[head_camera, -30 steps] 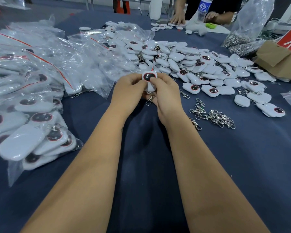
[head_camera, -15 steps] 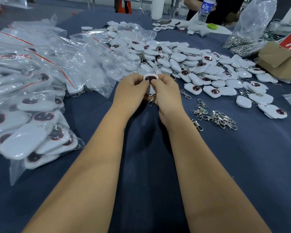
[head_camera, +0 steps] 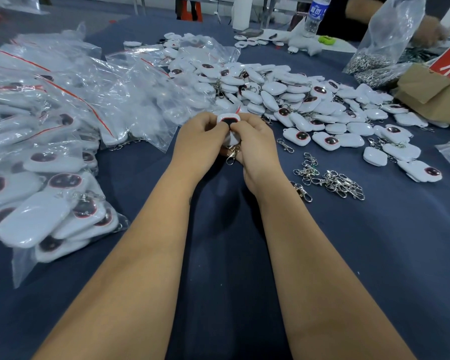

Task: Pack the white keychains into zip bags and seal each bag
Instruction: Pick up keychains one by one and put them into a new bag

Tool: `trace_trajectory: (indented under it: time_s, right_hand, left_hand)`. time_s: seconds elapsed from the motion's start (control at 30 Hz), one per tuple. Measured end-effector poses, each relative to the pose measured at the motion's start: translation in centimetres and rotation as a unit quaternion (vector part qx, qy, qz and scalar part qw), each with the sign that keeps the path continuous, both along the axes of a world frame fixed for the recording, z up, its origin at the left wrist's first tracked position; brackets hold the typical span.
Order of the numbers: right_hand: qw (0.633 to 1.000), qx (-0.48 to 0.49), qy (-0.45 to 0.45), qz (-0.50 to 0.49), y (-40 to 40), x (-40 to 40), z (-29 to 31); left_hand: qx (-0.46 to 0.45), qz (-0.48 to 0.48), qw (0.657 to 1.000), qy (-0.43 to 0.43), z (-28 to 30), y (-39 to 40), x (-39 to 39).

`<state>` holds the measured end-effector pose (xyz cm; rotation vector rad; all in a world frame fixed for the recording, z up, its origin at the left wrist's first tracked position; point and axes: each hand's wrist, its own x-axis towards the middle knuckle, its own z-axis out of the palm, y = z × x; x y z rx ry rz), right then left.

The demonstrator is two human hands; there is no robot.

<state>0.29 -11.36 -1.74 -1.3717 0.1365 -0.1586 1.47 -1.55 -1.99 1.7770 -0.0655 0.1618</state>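
A white keychain with a dark red-rimmed face is pinched between my left hand and my right hand above the blue tablecloth. Its metal clasp hangs below my fingers. A thin clear zip bag seems to wrap the keychain, though I cannot tell for sure. A heap of loose white keychains lies just beyond my hands. Filled zip bags with red seal lines are stacked at the left.
Loose metal clasps lie scattered to the right of my right wrist. A cardboard box and a clear bag of metal rings stand at the far right. A water bottle and another person's arm are across the table.
My hands have stayed in place, still working the keychain between the fingertips. The person across the table has shifted to the right.
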Motion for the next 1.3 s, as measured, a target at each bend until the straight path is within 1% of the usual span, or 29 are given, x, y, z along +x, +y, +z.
trace_trajectory:
  time_s: [0.17, 0.27, 0.37, 0.4, 0.53, 0.6, 0.67, 0.73, 0.77, 0.83, 0.9, 1.0, 1.07, 1.17, 1.2, 1.3]
  right_hand:
    - [0.999, -0.037, 0.011, -0.004, 0.2, -0.2, 0.2]
    - [0.999, -0.034, 0.016, -0.024, 0.2, -0.4, 0.3]
    - [0.998, 0.035, 0.000, -0.048, 0.4, -0.8, 0.7]
    - [0.997, 0.058, -0.006, -0.060, 0.3, -0.9, 1.0]
    - [0.988, 0.109, -0.016, -0.107, -0.7, -1.0, 1.3]
    - [0.983, 0.151, -0.030, -0.097, -0.9, -1.0, 1.4]
    - [0.975, 0.208, -0.051, -0.066, -0.9, -1.1, 1.5]
    - [0.969, 0.237, -0.064, -0.037, -0.8, -1.2, 1.6]
    - [0.969, 0.234, -0.068, -0.028, -0.7, -1.2, 1.5]
    - [0.978, 0.195, -0.068, -0.021, -0.4, -1.1, 1.5]
    - [0.989, 0.128, -0.058, -0.033, -0.1, -1.0, 1.5]
    - [0.996, -0.036, -0.036, -0.078, 0.0, -1.0, 1.1]
    - [0.987, -0.131, -0.040, -0.085, 0.1, -1.2, 0.8]
    - [0.956, -0.266, -0.064, -0.106, 0.2, -1.2, 0.5]
    - [0.953, -0.274, -0.065, -0.111, 0.1, -1.2, 0.5]
    - [0.974, -0.201, -0.060, -0.083, 0.1, -1.1, 0.5]
  left_hand:
    - [0.030, 0.024, 0.998, -0.040, 0.0, 0.1, -0.2]
    - [0.014, 0.016, 0.999, -0.047, -0.1, 0.0, -0.2]
    - [-0.025, 0.019, 0.998, -0.054, -0.4, 0.1, 0.0]
    - [-0.019, 0.030, 0.998, -0.061, -0.5, 0.3, 0.1]
    - [0.063, 0.068, 0.993, -0.068, -0.8, 0.7, 0.7]
    - [0.097, 0.051, 0.992, -0.068, -0.8, 0.7, 0.8]
    - [0.138, 0.035, 0.987, -0.075, -0.9, 0.5, 0.6]
    - [0.140, 0.029, 0.986, -0.084, -0.9, 0.5, 0.5]
    - [0.128, 0.027, 0.987, -0.089, -0.8, 0.5, 0.3]
    - [0.098, 0.023, 0.989, -0.107, -0.6, 0.5, -0.1]
    - [0.079, 0.031, 0.989, -0.117, -0.4, 0.5, -0.3]
    - [0.053, 0.079, 0.991, -0.093, -0.1, 0.5, -0.2]
    - [0.039, 0.086, 0.993, -0.072, 0.2, 0.5, -0.1]
    - [0.078, 0.101, 0.986, -0.105, 0.4, 0.6, -0.3]
    - [0.080, 0.115, 0.983, -0.118, 0.4, 0.7, -0.4]
    - [0.042, 0.113, 0.983, -0.141, 0.7, 0.7, -0.5]
